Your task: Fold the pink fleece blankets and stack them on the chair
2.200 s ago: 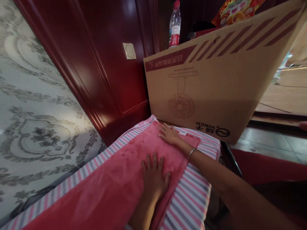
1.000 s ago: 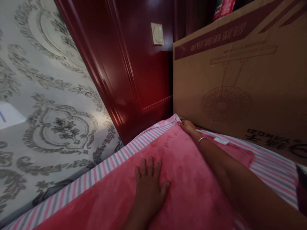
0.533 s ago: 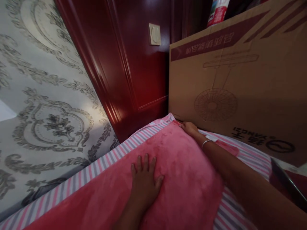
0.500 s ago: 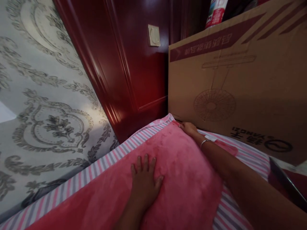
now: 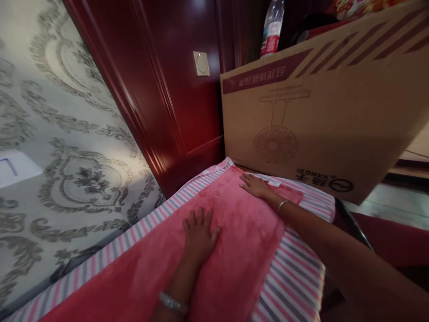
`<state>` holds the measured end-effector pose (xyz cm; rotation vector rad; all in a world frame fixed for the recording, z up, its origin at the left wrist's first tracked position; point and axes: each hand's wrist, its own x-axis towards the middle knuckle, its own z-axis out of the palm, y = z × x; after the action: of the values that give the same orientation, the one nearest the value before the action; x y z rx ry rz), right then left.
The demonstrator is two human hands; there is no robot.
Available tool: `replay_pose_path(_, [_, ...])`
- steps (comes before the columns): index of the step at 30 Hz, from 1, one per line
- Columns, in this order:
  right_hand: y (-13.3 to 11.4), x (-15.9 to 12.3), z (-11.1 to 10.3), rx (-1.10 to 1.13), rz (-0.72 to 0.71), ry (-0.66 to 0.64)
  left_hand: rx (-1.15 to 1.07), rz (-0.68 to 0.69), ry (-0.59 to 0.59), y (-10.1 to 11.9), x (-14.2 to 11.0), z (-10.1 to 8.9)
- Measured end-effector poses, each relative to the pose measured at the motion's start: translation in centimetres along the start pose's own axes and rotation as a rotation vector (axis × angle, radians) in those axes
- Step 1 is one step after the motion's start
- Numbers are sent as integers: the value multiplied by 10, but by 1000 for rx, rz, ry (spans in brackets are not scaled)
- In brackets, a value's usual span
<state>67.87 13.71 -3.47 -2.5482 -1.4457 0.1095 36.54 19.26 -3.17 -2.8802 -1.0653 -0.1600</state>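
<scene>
A pink plush blanket lies spread over a striped sheet in pink, grey and white. My left hand rests flat on the middle of the blanket, fingers spread. Further off, my right hand lies palm down near the blanket's far right edge, its fingers stretched out. Neither hand holds anything. Just right of the right wrist, a folded pink piece with a small white tag sits on the stripes.
A large cardboard box with a fan drawing stands behind the far edge. On it is a plastic bottle. A dark red wood panel with a switch rises ahead; patterned wallpaper covers the left side.
My right hand has let its fingers flatten out from the blanket's far corner and moved slightly nearer. The blanket's right side lies flatter, baring more stripes. The view has shifted right.
</scene>
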Motion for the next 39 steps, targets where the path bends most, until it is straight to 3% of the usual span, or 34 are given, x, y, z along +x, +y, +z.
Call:
replay_pose_path(4, [-23, -21, -18, -4, 48, 4, -56, 20, -51, 2, -11, -26])
replay_pose_path(7, [-32, -62, -11, 1, 8, 6, -88, 44, -54, 0, -47, -49])
replay_pose_path(10, [-24, -113, 5, 6, -31, 32, -100, 51, -117, -15, -108, -60])
replay_pose_path(14, [3, -161, 25, -49, -55, 85, -25, -28, -146, -50, -214, -57])
replay_pose_path(19, [19, -178, 37, -79, -122, 243, 73, -236, -51, -81, -332, -45])
replay_pose_path(24, [6, -186, 37, -16, -93, 298, 101, -295, 77, -81, -410, -33])
replay_pose_path(27, [-3, -200, 39, 48, -100, 370, 141, -275, 187, -86, -441, -29])
replay_pose_path(30, [-7, -216, 44, 14, -186, 332, 183, -262, 291, -98, -459, -25])
replay_pose_path(35, [-8, -234, 47, -99, -193, 209, 228, -203, 369, -110, -459, -20])
replay_pose_path(39, [-8, -243, 46, -42, -57, 238, 207, -169, 465, -114, -458, -13])
